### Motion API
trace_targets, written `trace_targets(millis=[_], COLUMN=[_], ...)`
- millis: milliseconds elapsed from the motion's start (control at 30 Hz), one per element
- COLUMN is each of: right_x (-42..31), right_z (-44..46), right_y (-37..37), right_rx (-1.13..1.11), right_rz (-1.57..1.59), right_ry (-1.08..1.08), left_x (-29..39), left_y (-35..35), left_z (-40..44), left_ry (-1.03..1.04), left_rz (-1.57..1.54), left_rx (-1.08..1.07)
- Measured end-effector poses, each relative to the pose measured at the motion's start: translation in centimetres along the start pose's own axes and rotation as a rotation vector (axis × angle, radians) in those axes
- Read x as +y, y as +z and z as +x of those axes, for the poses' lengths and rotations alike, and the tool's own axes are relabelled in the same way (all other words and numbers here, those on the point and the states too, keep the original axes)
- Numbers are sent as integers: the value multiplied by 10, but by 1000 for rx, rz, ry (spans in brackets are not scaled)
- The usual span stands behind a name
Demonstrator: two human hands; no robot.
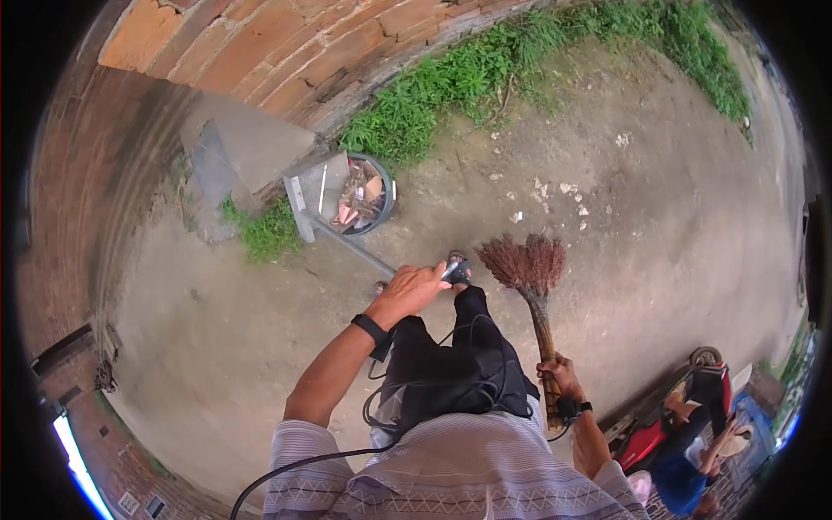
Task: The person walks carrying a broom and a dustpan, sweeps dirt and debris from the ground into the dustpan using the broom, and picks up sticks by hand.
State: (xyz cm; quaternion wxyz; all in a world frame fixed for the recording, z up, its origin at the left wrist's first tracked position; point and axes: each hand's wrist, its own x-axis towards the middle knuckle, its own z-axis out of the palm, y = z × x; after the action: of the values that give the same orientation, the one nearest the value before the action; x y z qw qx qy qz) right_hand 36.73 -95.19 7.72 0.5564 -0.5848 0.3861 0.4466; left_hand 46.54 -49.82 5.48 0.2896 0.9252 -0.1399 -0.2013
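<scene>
My left hand point(416, 288) is wrapped round the grey handle of a long-handled dustpan point(354, 248). The pan end reaches the left side of a round dark bin point(389, 206) and covers part of its rim. Inside the bin lies mixed rubbish point(355, 195), with pinkish and tan scraps and dry leaves. My right hand point(559, 374) grips the shaft of a twig broom point(530, 276). The broom's reddish-brown bristles point forward, away from me; whether they touch the ground I cannot tell.
A brick wall point(269, 52) runs along the back left, with green weeds point(442, 91) at its foot. Pale litter bits point(568, 188) lie on the dirt ground point(659, 217). At the lower right are a red motorbike point(643, 440) and a person in blue point(680, 481).
</scene>
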Motion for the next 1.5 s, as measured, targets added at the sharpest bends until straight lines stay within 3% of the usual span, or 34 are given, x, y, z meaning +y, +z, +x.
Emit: trace_targets(millis=[133,200,500,733,867,1100,1200,1333,1400,1467,1500], right_x=[16,17,23,22,-11,-84,-136,-191,-212,-213,-206], right_z=[20,27,25,47,47,84,75,52,36,45,61], right_y=[-25,-33,-54,-63,-49,-7,46,129,178,224,246], right_rx=[32,64,119,105,67,-98,-125,-226,-351,-305,-269], right_rz=[-41,-57,-45,-161,-191,88,87,43,18,-189,-275], right_ry=[21,53,106,48,25,-123,-309,-493,-576,-600,-632], left_x=[-9,-5,21,46,45,22,-3,-49,-45,-26,-2], left_y=[-32,-44,-6,-35,-67,-76,-50,34,74,128,137], left_z=[-18,-21,11,5,-35,-169,-242,-367,-430,-484,-503], left_ry=[12,-114,64,20,-200,-613,-861,-1001,-1243,-1424,-1563], left_rz=[0,48,175,184,194,145,10,-223,-483,-630,-734], left_rx=[-2,-258,-229,-221,-78,197,368,959,1057,1315,1324])
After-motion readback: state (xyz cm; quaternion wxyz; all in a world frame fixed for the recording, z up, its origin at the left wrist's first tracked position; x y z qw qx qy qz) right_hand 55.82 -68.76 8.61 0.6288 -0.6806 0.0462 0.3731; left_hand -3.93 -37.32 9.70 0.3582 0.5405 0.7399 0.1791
